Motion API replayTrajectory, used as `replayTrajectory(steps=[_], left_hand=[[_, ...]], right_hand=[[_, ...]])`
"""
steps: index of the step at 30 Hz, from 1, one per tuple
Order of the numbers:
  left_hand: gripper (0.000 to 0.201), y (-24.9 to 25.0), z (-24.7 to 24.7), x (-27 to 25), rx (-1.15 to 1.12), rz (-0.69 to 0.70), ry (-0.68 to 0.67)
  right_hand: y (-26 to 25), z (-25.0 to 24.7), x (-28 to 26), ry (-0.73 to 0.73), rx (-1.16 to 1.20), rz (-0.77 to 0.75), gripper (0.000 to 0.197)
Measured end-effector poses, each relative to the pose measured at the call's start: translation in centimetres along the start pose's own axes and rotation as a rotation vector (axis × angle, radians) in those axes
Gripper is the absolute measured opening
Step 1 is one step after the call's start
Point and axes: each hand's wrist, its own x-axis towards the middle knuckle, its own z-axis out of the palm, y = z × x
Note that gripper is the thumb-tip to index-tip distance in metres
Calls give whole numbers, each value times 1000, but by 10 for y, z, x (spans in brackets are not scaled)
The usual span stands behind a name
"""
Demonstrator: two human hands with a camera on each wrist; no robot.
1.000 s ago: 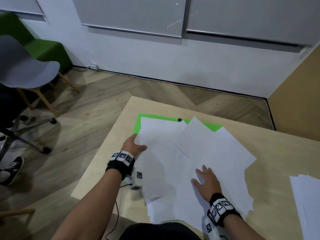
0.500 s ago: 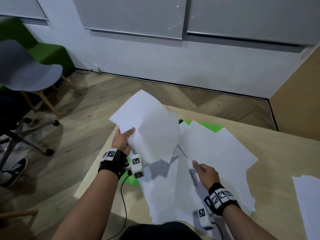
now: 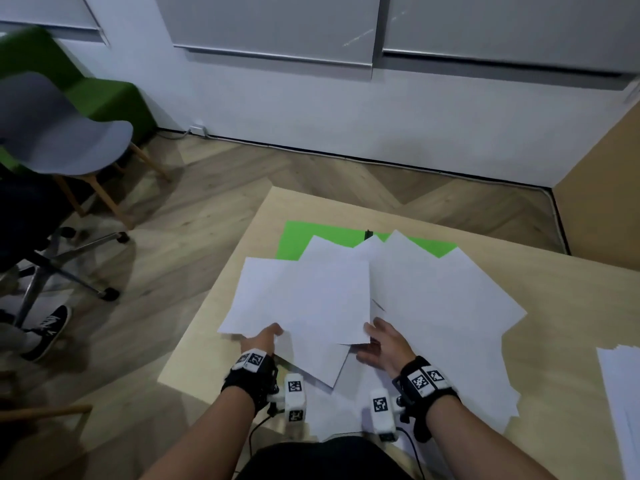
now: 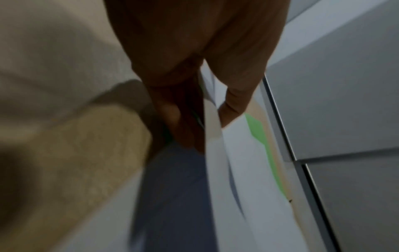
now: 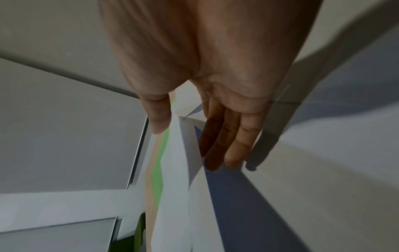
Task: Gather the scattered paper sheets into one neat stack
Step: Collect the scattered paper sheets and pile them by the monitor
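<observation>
Head view shows a light wooden table (image 3: 561, 306) seen from above, its far left corner pointing toward a wood-patterned floor (image 3: 194, 216). White paper sheets (image 3: 443, 306) lie fanned and overlapping across the middle of the table, reaching its near edge. Under their far side a green mat (image 3: 294, 237) shows, near the far left corner. A second pile of white paper (image 3: 623, 393) sits at the right edge, well apart from the fanned sheets. Beyond the table's left edge stands a grey chair (image 3: 65, 140) with wooden legs, and a green seat (image 3: 104, 98) behind it against the wall.

1 large sheet (image 3: 304, 299) rests on top of the left part of the spread. The left hand (image 3: 261, 342) pinches its near left corner; in the left wrist view the thumb lies on top and the fingers (image 4: 172, 116) curl underneath. The right hand (image 3: 382, 344) holds the near right corner of the same sheet; in the right wrist view the thumb (image 5: 158, 117) lies on one side of the paper's edge and the straight fingers on the other side.

Both wrists carry black bands with square printed markers.
</observation>
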Motion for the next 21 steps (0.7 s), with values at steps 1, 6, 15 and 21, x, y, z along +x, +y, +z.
replayTrajectory(steps=[1,6,15,21], left_hand=[[48,-6,-3,-2,5,0,-19],[41,-21,-12,-10,-43,4,-172],[35,-8,-46,-17,343,1,-110],[21,9,-62,-8,277,288,108]], right_hand=[[2,1,0,16,20,0,71],[-1,9,1,4,251,9,44],[-8,43,-4,34,-160,-125,26],[-26,50,-7,58,-513,-321,11]])
